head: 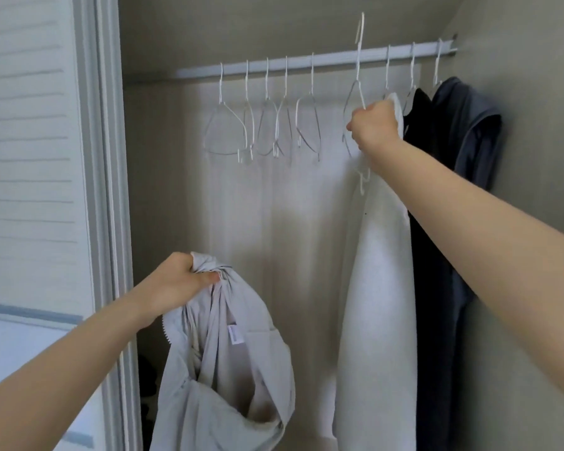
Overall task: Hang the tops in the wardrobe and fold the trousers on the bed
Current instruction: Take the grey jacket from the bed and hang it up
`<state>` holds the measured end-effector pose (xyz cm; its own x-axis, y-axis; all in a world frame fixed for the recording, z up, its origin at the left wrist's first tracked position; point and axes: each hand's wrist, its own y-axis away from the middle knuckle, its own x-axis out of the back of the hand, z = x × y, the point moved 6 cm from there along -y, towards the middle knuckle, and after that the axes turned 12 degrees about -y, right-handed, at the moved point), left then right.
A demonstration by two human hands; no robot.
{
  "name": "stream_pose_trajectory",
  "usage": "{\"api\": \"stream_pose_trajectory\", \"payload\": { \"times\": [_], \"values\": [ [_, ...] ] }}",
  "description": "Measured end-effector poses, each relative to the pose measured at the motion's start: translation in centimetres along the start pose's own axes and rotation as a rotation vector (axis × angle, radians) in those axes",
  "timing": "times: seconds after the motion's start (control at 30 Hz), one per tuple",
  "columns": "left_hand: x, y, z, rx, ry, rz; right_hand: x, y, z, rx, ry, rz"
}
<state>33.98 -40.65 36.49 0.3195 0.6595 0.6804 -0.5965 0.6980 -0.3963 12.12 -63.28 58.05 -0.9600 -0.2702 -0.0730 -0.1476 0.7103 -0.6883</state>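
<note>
- Tops come first: your left hand bunches a light grey zip-up top by its upper edge, low in the wardrobe opening, fingers clenched round the cloth.
- Your right hand is curled round a white wire hanger, whose hook stands above the rail, so it looks lifted free of it.
- To do this step well, I'd judge you should bring hanger and top together, find the neck opening, then feed one hanger shoulder in at a time; the cloth is twisted, so shake it loose first.
- A white top hangs just beside your right hand, touching it, with a black garment and a dark blue one further right; mind you don't drag them off.
- Five empty hangers crowd the rail to the left; the gap between them and the white top looks like the natural place to rehang.
- The slatted door stands at the left, well apart.
- No trousers or bed can be clearly made out here.
</note>
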Motion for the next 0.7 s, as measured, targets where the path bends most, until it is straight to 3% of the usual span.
{"api": "stream_pose_trajectory", "payload": {
  "times": [0.23,0.57,0.7],
  "values": [
    [-3.0,5.4,-3.1,0.19,0.089,-0.114,4.4,17.7,1.7,-0.122,-0.111,-0.147],
    [-7.0,10.7,-7.5,0.457,0.307,-0.182,10.1,33.7,7.6,-0.862,-0.552,-0.727],
    [-7.2,12.0,-10.3,0.564,0.121,-0.099,11.7,34.7,8.6,-0.965,-0.538,-0.914]
  ]
}}
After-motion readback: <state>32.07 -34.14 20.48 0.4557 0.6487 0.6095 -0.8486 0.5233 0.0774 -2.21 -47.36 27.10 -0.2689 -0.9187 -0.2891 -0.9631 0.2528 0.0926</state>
